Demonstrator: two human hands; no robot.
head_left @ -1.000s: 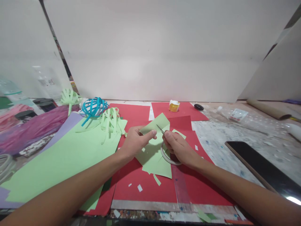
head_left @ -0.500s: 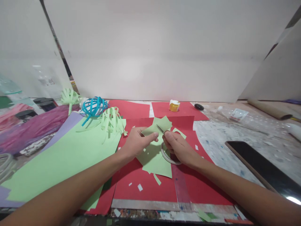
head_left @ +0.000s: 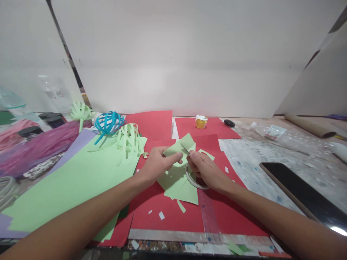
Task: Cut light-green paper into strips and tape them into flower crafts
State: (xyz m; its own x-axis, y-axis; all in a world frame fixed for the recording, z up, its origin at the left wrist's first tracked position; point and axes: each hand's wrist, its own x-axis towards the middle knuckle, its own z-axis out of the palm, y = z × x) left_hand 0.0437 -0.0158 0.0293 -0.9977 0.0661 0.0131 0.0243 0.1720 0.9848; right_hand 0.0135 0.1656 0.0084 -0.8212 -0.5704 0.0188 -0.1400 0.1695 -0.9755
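Note:
My left hand (head_left: pixel 163 161) pinches a small piece of light green paper (head_left: pixel 187 140) between thumb and fingers. In my right hand (head_left: pixel 204 165) are scissors (head_left: pixel 185 148), their narrow metal tip pointing up and left against that piece. The hand hides their handles. Beneath both hands lies a larger light green paper sheet (head_left: pixel 187 193) with cut edges. A pale roll of tape (head_left: pixel 191 180) rests on it, partly covered by my right hand. Red paper (head_left: pixel 173 222) spreads under everything here, with small scraps (head_left: pixel 161 215) on it.
To the left lie light green sheets (head_left: pixel 73 180), a blue paper-strip ball (head_left: pixel 108 122) and curled green strips (head_left: pixel 128 139). A yellow jar (head_left: pixel 201 122) stands behind. A phone (head_left: pixel 300 191) and a plastic bottle (head_left: pixel 284 135) lie right. A clear ruler (head_left: pixel 210 216) lies at the front.
The small green piece has shifted slightly and its right part sits differently at the scissors' tip. The red sheet behind on the left has lifted at its far edge. Both hands stay nearly still.

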